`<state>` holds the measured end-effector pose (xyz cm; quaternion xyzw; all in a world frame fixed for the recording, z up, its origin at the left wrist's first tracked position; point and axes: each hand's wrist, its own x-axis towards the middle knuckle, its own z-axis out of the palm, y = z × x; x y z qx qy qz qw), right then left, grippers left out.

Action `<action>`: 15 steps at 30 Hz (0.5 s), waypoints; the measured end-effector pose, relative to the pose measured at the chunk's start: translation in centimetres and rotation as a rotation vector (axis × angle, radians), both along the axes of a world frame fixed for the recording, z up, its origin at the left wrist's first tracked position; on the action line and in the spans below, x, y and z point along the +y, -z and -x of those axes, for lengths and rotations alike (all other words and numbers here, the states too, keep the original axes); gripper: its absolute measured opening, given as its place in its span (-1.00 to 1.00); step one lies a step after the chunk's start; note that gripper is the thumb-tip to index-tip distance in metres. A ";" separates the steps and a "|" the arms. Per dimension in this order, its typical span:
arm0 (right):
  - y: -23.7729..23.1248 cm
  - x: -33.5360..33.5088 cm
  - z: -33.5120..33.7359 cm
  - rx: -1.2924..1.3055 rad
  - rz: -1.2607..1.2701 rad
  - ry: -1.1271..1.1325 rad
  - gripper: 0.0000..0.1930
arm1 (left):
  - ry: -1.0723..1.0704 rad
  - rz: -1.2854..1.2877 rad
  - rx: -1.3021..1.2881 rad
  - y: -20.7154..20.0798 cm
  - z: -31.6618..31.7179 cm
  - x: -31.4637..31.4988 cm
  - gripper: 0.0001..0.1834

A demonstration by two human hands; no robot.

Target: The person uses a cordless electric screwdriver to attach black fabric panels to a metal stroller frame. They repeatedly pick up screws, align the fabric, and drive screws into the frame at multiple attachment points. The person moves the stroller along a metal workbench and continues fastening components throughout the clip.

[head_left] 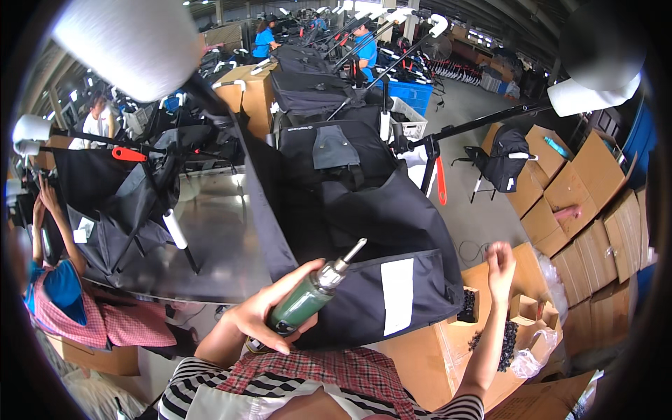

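Note:
My left hand (262, 311) is wrapped round the body of a green electric screwdriver (302, 302), its metal bit angled up and to the right. Just behind the bit spreads the black fabric seat (378, 210) of what looks like a folding stroller, with a white label (398, 297) on its near flap. My right hand (500, 260) is raised to the right of the fabric, apart from it, over the edge of a cardboard surface (420, 357). Its fingers are curled together; anything between them is too small to make out.
Small black parts (507, 343) lie on the cardboard beside small open boxes (525, 309). Frame tubes with white-wrapped ends and a red lever (441, 180) stick out at right. At left, a co-worker's hands (47, 196) touch another frame. Large cartons (595, 259) stack at right.

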<state>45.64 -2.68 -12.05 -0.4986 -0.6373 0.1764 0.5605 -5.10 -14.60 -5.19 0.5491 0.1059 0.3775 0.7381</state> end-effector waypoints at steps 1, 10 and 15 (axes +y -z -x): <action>-4.1 -0.5 3.6 0.059 0.013 -0.115 -0.94 | 0.005 0.007 0.014 -0.3 0.1 -0.1 0.43; -16.7 1.4 24.7 0.139 0.086 -1.199 -0.91 | -0.153 -0.097 0.137 -2.8 2.4 -2.1 0.41; -17.9 0.8 26.9 0.088 0.149 -1.234 -0.91 | -0.174 -0.130 0.098 -3.0 2.8 -2.4 0.40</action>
